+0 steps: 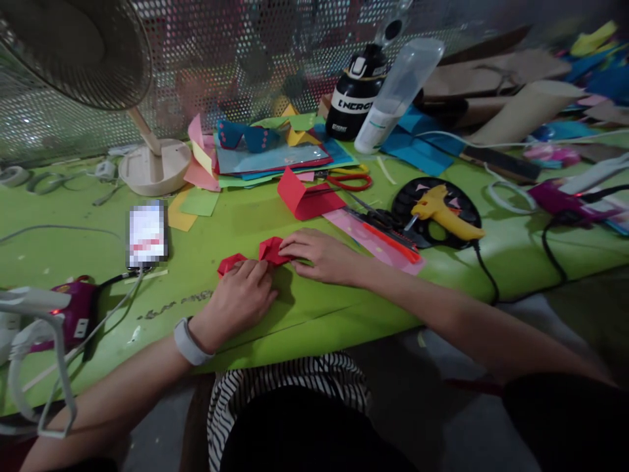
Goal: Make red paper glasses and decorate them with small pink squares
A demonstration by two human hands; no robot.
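Note:
Two folded red paper shapes show at my fingertips near the front of the table: a left one [230,263] and a right one [272,252]. I cannot tell whether they join beneath my fingers. My left hand [243,295], with a pale band on its wrist, has its fingers bent down over the left shape and partly covers it. The fingers of my right hand [322,257] pinch the right-hand edge of the other shape. Just behind my hands lies a larger creased red paper [307,196], one flap standing up.
A yellow glue gun [437,213] rests on a round black tray. Red-handled scissors [351,178], an orange cutter [390,242], a bottle [356,95], a phone [147,233] and a fan base [154,167] surround the work area. Cables cross both sides.

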